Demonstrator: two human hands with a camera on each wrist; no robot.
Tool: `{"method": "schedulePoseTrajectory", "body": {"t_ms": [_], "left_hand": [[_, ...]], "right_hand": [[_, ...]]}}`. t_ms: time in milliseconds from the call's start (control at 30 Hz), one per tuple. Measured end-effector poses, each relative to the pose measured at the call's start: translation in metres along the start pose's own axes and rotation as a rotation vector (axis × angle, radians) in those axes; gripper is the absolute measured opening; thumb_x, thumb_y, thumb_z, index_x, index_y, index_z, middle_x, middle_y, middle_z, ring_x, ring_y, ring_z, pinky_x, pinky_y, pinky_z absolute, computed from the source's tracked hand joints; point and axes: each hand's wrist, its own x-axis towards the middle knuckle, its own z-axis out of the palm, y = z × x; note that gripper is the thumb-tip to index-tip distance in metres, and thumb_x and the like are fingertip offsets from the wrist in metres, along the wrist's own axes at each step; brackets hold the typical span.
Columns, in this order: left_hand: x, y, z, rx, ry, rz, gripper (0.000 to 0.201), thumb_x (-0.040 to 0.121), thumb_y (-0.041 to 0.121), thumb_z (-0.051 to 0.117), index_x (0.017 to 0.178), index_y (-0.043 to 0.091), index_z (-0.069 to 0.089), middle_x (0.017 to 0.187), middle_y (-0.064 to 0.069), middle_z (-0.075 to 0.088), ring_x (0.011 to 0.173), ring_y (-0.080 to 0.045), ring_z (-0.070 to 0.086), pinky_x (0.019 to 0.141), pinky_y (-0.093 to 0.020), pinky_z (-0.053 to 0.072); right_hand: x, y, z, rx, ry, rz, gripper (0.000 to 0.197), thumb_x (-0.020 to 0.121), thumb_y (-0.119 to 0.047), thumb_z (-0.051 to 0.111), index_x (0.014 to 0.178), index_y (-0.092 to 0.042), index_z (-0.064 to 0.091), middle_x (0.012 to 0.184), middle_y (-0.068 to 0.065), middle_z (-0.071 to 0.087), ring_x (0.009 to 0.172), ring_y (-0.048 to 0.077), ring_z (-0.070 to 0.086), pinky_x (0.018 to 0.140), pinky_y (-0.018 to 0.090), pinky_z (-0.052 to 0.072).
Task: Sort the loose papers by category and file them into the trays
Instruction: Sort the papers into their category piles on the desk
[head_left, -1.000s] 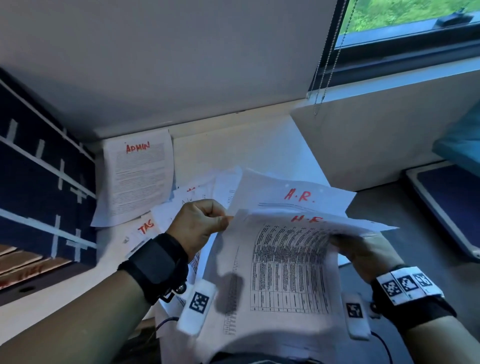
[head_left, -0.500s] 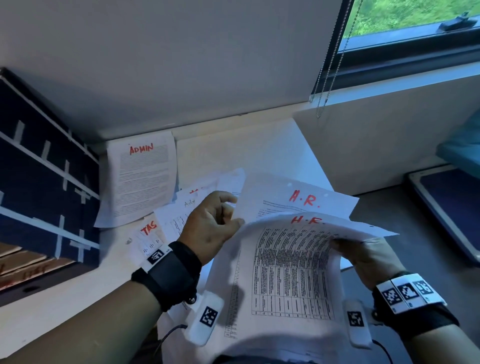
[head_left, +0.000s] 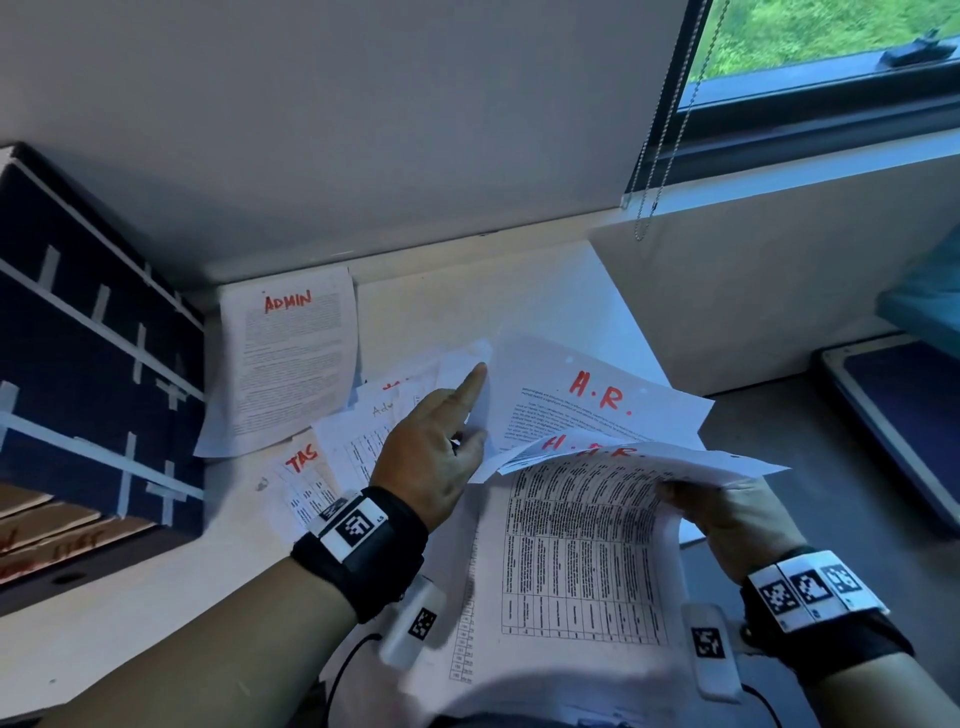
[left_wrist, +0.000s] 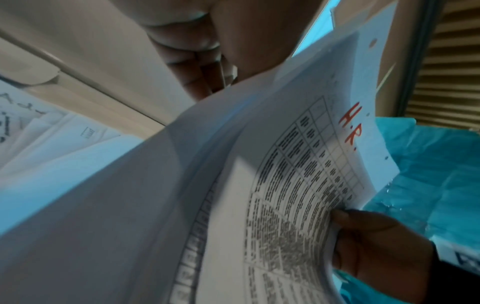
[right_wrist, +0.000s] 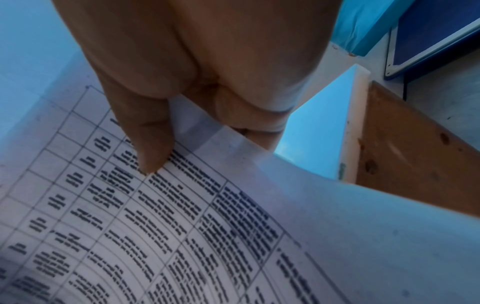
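Observation:
My right hand (head_left: 727, 519) grips a curled stack of papers (head_left: 582, 545) by its right edge; the top sheet is a printed table headed "H.R." in red. The right wrist view shows the thumb (right_wrist: 148, 133) pressed on that table sheet (right_wrist: 182, 226). My left hand (head_left: 470, 410) reaches forward off the stack, index finger straight, its tip at the left edge of another "H.R." sheet (head_left: 597, 405) lying on the desk. It holds nothing. Loose sheets marked "ADMIN" (head_left: 291, 364) and "TAS" (head_left: 301, 462) lie further left. Dark blue stacked trays (head_left: 93, 364) stand at the far left.
The white desk (head_left: 467, 291) ends against the wall behind and a low ledge on the right. A bead chain (head_left: 670, 130) hangs from the window blind. A dark blue panel (head_left: 904, 410) lies on the floor to the right.
My left hand has let go of the held stack's top corner and moved forward, its index finger straightening toward the "H.R." sheet on the desk. The right hand keeps its grip.

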Motion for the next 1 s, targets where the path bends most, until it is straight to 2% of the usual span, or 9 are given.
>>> {"method": "schedulePoseTrajectory", "body": {"t_ms": [67, 167, 333, 433, 567, 700, 833, 900, 1000], "left_hand": [[-0.001, -0.003, 0.001, 0.010, -0.005, 0.013, 0.074, 0.093, 0.014, 0.060, 0.153, 0.031, 0.020, 0.099, 0.007, 0.050, 0.081, -0.010, 0.052, 0.077, -0.027, 0.045], [-0.004, -0.001, 0.001, 0.018, -0.041, 0.000, 0.075, 0.095, 0.016, 0.060, 0.154, 0.035, 0.017, 0.101, 0.008, 0.049, 0.083, -0.013, 0.053, 0.078, -0.027, 0.046], [-0.005, -0.001, 0.001, 0.115, -0.102, 0.023, 0.074, 0.098, 0.025, 0.050, 0.158, 0.031, 0.008, 0.143, -0.002, 0.046, 0.111, -0.021, 0.053, 0.089, -0.029, 0.047], [-0.005, 0.000, 0.003, 0.117, -0.129, -0.007, 0.075, 0.100, 0.020, 0.050, 0.158, 0.028, 0.003, 0.161, -0.003, 0.028, 0.137, -0.021, 0.039, 0.102, -0.020, 0.032], [-0.004, -0.004, 0.006, 0.124, -0.164, -0.039, 0.075, 0.101, 0.020, 0.047, 0.157, 0.028, -0.002, 0.166, 0.003, 0.012, 0.148, -0.012, 0.019, 0.107, -0.009, 0.012], [-0.007, -0.008, 0.008, 0.081, -0.168, 0.019, 0.069, 0.099, 0.019, 0.051, 0.157, 0.034, 0.015, 0.164, 0.011, 0.014, 0.146, -0.001, 0.016, 0.106, 0.002, 0.005], [-0.005, -0.021, 0.011, -0.237, -0.116, -0.149, 0.029, 0.091, 0.017, 0.065, 0.120, 0.020, 0.064, 0.151, 0.010, 0.038, 0.134, -0.007, 0.043, 0.110, -0.031, 0.042], [-0.005, -0.022, 0.009, -0.322, -0.133, -0.179, 0.014, 0.086, 0.012, 0.067, 0.096, 0.021, 0.070, 0.136, 0.014, 0.051, 0.123, -0.005, 0.053, 0.102, -0.029, 0.047], [-0.007, -0.012, 0.004, -0.403, -0.177, -0.186, 0.033, 0.080, -0.014, 0.060, 0.072, 0.016, 0.069, 0.118, 0.012, 0.055, 0.103, 0.009, 0.057, 0.087, -0.010, 0.042]], "right_hand": [[0.002, 0.002, -0.002, -0.041, 0.012, 0.011, 0.045, 0.068, 0.011, 0.071, 0.111, -0.001, 0.069, 0.109, 0.023, 0.071, 0.105, 0.046, 0.065, 0.091, 0.057, 0.052], [0.003, 0.005, -0.007, -0.118, 0.033, 0.030, 0.038, 0.075, 0.011, 0.068, 0.108, -0.007, 0.072, 0.107, 0.021, 0.072, 0.102, 0.044, 0.066, 0.088, 0.069, 0.049], [0.000, 0.000, -0.003, -0.121, 0.043, 0.028, 0.034, 0.075, 0.015, 0.066, 0.103, -0.003, 0.074, 0.104, 0.021, 0.073, 0.099, 0.041, 0.069, 0.092, 0.057, 0.051], [-0.001, -0.005, 0.003, -0.128, 0.050, 0.021, 0.029, 0.075, 0.018, 0.065, 0.099, 0.005, 0.073, 0.099, 0.022, 0.074, 0.095, 0.041, 0.070, 0.091, 0.047, 0.052], [-0.001, -0.006, 0.004, -0.145, 0.080, 0.027, 0.027, 0.074, 0.018, 0.066, 0.099, 0.007, 0.071, 0.096, 0.022, 0.074, 0.088, 0.036, 0.072, 0.070, 0.030, 0.058], [-0.002, -0.008, 0.005, -0.150, 0.056, 0.021, 0.025, 0.075, 0.018, 0.064, 0.096, 0.007, 0.073, 0.094, 0.022, 0.074, 0.089, 0.039, 0.071, 0.075, 0.035, 0.060], [0.000, -0.002, 0.000, -0.111, 0.041, 0.040, 0.033, 0.075, 0.016, 0.066, 0.104, 0.002, 0.072, 0.104, 0.023, 0.072, 0.099, 0.042, 0.069, 0.090, 0.056, 0.053], [0.002, 0.001, -0.001, -0.083, 0.031, 0.029, 0.039, 0.073, 0.016, 0.068, 0.109, 0.002, 0.069, 0.109, 0.023, 0.071, 0.104, 0.041, 0.067, 0.095, 0.052, 0.050], [0.003, -0.001, 0.002, -0.087, 0.032, 0.017, 0.038, 0.074, 0.018, 0.066, 0.106, 0.000, 0.071, 0.107, 0.019, 0.073, 0.101, 0.037, 0.069, 0.088, 0.043, 0.055]]}}
